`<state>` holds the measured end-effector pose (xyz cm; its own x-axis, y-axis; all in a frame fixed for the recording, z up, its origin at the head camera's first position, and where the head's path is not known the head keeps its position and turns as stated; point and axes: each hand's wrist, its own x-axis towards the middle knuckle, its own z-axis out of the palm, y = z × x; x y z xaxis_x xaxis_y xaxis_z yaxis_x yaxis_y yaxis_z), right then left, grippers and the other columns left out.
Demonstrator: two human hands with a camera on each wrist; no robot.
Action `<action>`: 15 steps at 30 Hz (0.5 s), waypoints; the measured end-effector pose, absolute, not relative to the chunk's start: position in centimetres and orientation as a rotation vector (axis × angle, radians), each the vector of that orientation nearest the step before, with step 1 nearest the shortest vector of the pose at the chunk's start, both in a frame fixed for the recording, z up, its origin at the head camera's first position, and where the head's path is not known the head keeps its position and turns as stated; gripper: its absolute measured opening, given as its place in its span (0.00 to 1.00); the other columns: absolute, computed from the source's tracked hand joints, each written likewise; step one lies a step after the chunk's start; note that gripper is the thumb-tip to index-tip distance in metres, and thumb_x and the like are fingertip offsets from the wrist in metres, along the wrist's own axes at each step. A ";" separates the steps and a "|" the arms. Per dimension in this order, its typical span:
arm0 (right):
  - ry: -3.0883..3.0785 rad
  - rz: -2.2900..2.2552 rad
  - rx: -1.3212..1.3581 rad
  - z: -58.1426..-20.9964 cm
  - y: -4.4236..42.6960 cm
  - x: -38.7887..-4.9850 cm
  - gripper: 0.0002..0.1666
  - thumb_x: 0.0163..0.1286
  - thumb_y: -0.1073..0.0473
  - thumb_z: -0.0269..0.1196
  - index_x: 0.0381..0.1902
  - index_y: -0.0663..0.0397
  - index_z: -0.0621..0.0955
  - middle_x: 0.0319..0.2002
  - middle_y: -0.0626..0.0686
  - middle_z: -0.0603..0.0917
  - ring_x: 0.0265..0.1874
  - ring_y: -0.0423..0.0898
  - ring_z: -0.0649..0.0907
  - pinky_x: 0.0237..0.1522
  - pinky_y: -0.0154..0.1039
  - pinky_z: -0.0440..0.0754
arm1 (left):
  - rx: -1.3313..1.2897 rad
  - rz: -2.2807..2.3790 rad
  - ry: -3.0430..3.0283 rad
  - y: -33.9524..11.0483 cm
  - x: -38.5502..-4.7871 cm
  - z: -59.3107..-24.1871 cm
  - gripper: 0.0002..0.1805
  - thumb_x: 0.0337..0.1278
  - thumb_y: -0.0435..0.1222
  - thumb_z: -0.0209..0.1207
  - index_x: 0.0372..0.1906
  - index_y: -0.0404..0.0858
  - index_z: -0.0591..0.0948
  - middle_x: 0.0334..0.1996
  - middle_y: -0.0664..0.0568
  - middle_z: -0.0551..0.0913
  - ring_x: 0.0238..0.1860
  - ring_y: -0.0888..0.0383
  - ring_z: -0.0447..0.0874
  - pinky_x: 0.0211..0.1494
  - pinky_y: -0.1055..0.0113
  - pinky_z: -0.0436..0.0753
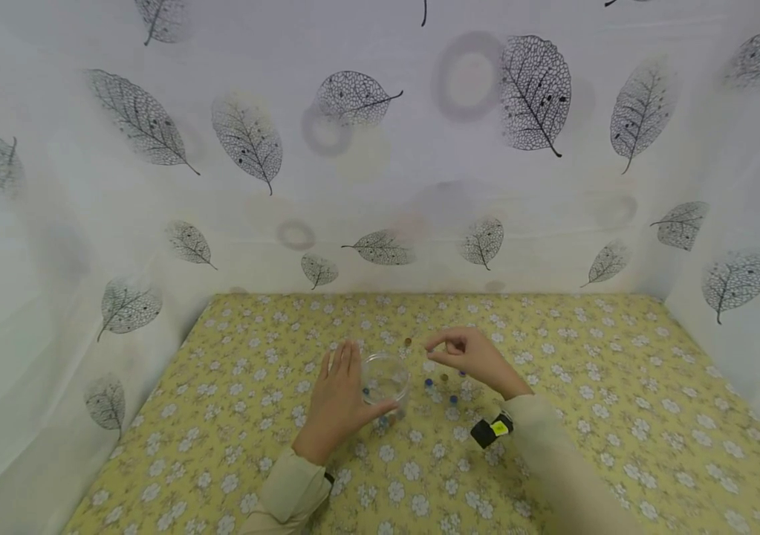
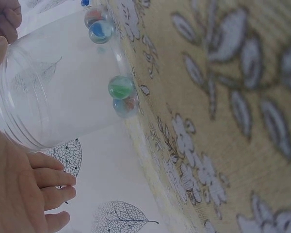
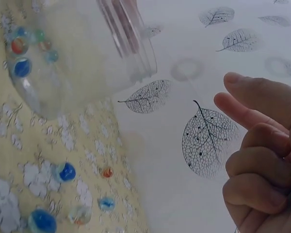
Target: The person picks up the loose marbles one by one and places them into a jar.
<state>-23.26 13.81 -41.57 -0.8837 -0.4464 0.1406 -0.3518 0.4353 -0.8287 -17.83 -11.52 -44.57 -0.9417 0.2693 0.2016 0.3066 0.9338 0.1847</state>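
Sleeve [image 1: 567, 461] foremost; jar [image 1: 386, 380] beside straight-fingered left grip [image 1: 339, 401]; bent-fingered right grip [image 1: 475, 360] apart, hold unclear.

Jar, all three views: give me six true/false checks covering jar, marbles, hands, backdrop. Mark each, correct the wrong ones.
1. The clear jar stands upright on the flowered cloth. True.
2. Loose marbles lie on the cloth outside the jar. True.
3. The jar has nothing in it. False: several marbles lie at its bottom.
4. The left hand is closer to the jar than the right hand. True.
5. The right hand is inside the jar. False: in the head view it is out to the right of the jar.
6. The backdrop is striped. False: the white sheet behind carries leaf prints.
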 end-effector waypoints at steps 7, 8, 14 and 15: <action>2.531 -1.442 -0.688 -42.5 15.3 -22.7 0.17 0.64 0.50 0.64 0.43 0.56 0.85 0.10 0.43 0.61 0.09 0.36 0.56 0.41 0.40 0.79 | -0.412 -0.328 -2.938 -11.5 -18.0 -44.8 0.65 0.42 0.72 0.53 0.73 0.29 0.48 0.73 0.37 0.50 0.74 0.44 0.49 0.76 0.46 0.51; 2.526 -1.438 -0.672 -42.6 15.4 -22.6 0.17 0.64 0.51 0.64 0.43 0.57 0.85 0.10 0.43 0.61 0.09 0.36 0.56 0.41 0.40 0.79 | -0.411 -0.334 -2.940 -11.5 -17.9 -44.8 0.65 0.42 0.72 0.53 0.73 0.29 0.48 0.73 0.37 0.50 0.74 0.44 0.49 0.76 0.46 0.51; 2.521 -1.400 -0.652 -43.7 16.2 -22.3 0.17 0.63 0.53 0.64 0.44 0.59 0.84 0.11 0.43 0.61 0.10 0.35 0.57 0.38 0.35 0.79 | -0.407 -0.356 -2.949 -11.5 -17.9 -44.8 0.65 0.42 0.72 0.53 0.73 0.30 0.47 0.74 0.38 0.49 0.75 0.44 0.48 0.76 0.46 0.50; 2.519 -1.394 -0.651 -43.9 16.4 -22.3 0.17 0.63 0.53 0.64 0.44 0.59 0.84 0.11 0.43 0.61 0.10 0.35 0.57 0.36 0.35 0.79 | -0.408 -0.359 -2.952 -11.5 -17.8 -44.7 0.65 0.42 0.72 0.53 0.73 0.30 0.47 0.74 0.38 0.49 0.75 0.44 0.48 0.76 0.46 0.50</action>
